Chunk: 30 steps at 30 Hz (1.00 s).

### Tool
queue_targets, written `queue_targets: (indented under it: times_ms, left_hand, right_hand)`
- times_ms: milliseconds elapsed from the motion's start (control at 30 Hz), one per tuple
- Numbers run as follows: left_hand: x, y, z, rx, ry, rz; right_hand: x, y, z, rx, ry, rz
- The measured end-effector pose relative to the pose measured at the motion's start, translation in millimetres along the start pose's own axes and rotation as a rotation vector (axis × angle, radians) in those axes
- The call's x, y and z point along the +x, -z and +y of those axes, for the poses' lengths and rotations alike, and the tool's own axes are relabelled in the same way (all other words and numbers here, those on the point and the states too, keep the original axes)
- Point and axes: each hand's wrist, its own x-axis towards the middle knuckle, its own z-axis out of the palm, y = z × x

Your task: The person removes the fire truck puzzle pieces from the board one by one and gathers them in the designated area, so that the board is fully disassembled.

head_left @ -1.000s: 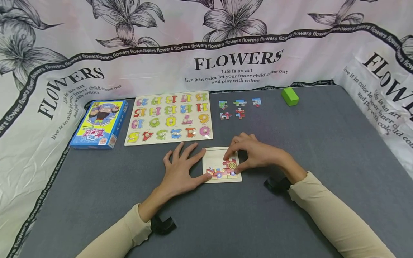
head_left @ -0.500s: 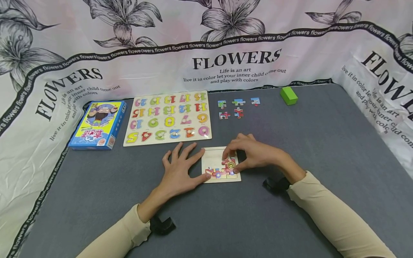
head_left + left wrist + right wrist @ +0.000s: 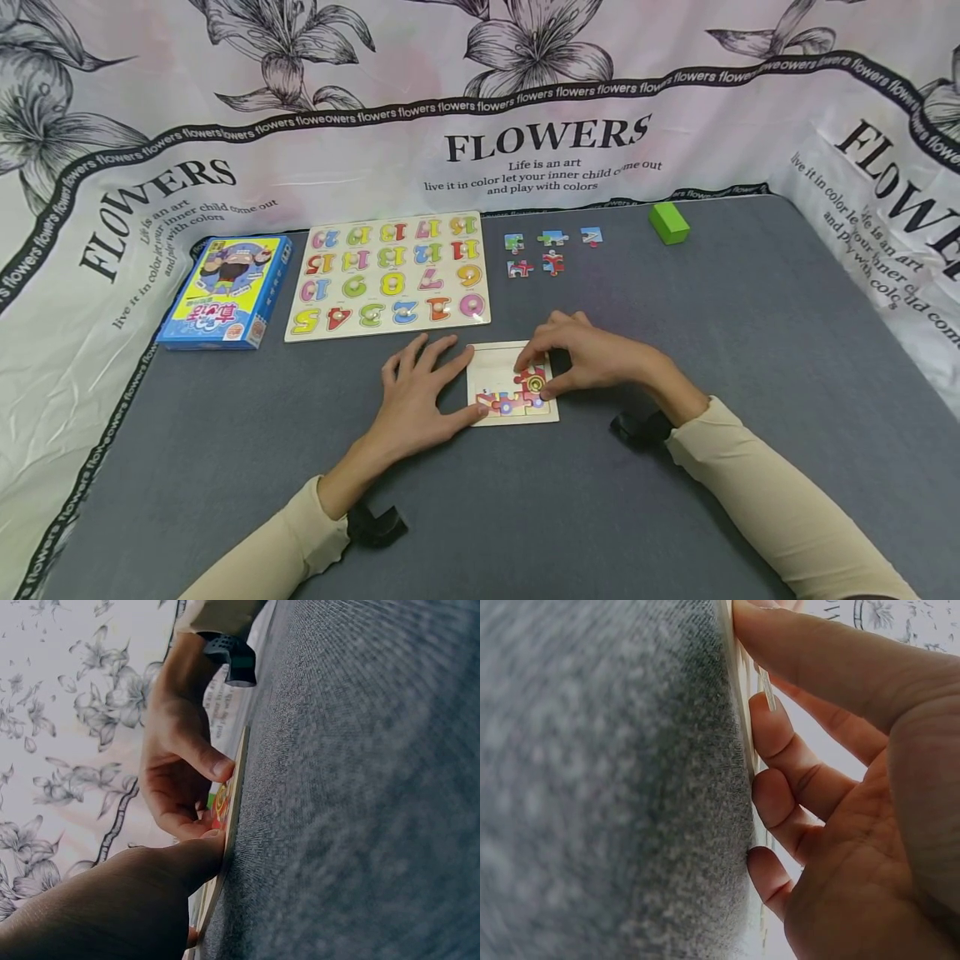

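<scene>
In the head view my left hand (image 3: 416, 396) lies spread at the left side of a small wooden puzzle tray (image 3: 491, 360), its thumb on the lower left corner and its index fingertip at the upper left. My right hand (image 3: 592, 354) pinches a red puzzle piece (image 3: 535, 382) with a yellow spiral between thumb and fingers, over the tray's right side. The right wrist view catches a thin, tilted edge of the piece (image 3: 768, 690) at the fingers. Joined puzzle pieces (image 3: 507, 405) with a red vehicle picture fill the tray's bottom row, partly covered by my left thumb.
Several loose puzzle pieces (image 3: 553, 238) lie beyond the tray. A number board (image 3: 386, 327) and a blue and yellow box (image 3: 213, 287) are at the back left. A green block (image 3: 669, 223) sits near the back edge of the grey table (image 3: 525, 508), before a flower-print cloth (image 3: 375, 75).
The head view has drifted slightly, so everything appears a little further left. The spiral piece has shifted slightly under my right fingers; both hands otherwise keep their places at the tray.
</scene>
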Motion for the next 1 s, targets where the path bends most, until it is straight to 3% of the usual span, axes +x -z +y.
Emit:
queue_targets:
  times_ms: [467,733,1000]
  left_hand:
    - [-0.7,0.5,-0.2,-0.015,-0.019,0.005]
    - [-1.5,0.9,0.1,-0.006,-0.036,0.034]
    - [-1.9,0.4,1.5,-0.017,-0.034,0.029]
  right_hand:
    - [0.7,0,1,-0.002,0.007,0.009]
    - [1.5,0,6,0.061,0.026,0.042]
    - [-0.1,3,14,0.106,-0.020,0.093]
